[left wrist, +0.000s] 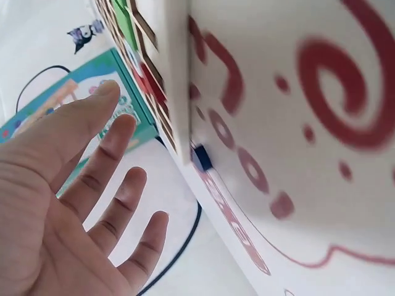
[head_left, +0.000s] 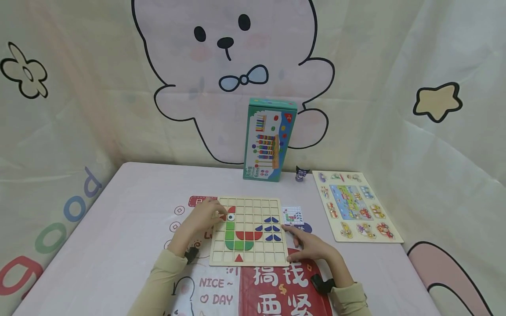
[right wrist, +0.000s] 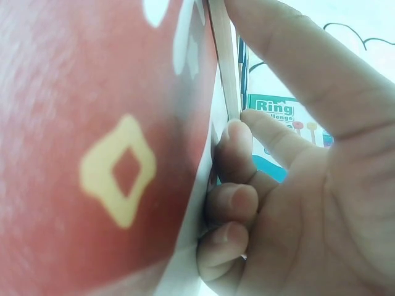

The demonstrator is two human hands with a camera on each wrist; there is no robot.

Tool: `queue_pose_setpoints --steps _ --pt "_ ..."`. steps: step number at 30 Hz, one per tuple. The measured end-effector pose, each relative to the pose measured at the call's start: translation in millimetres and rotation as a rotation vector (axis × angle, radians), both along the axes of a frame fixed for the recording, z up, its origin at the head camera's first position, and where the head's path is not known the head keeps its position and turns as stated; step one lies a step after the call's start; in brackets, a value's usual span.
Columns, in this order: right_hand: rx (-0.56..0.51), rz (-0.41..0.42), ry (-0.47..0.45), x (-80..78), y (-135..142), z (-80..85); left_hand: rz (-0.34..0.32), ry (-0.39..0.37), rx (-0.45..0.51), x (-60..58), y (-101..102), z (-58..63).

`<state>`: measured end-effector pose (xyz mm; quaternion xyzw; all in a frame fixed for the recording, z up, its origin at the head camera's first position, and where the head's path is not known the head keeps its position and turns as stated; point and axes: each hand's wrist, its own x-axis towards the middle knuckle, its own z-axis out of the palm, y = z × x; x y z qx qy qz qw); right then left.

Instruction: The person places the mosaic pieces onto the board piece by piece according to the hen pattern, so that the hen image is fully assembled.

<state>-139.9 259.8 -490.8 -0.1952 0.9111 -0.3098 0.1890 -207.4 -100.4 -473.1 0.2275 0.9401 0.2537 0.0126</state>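
A wooden grid board lies on the table, bearing a bird-like pattern of green squares, red pieces and several blue leaf-shaped pieces. A red triangle sits in the bottom row. My left hand is at the board's upper left, fingertips beside the white eye piece and a small red piece. In the left wrist view its fingers are spread and loosely bent, with nothing between them. My right hand touches the board's right edge with thumb and forefinger extended; its other fingers are bent.
A small pattern card lies right of the board. Farther right is a picture puzzle board. At the back stand a green ring game box and a small purple figure. A printed mat extends under the board.
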Motion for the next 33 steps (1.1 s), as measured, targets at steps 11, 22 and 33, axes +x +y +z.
queue_pose_setpoints --steps 11,22,33 --pt "0.000 -0.004 0.002 -0.6 0 -0.7 0.015 0.013 -0.061 -17.0 -22 -7.1" --pt "0.003 -0.011 -0.005 0.0 0 0.0 -0.007 0.041 -0.103 -27.3 -32 -15.2" --pt "0.011 -0.014 -0.005 -1.1 1 -1.5 0.018 0.018 -0.142 -32.5 -39 -16.8"
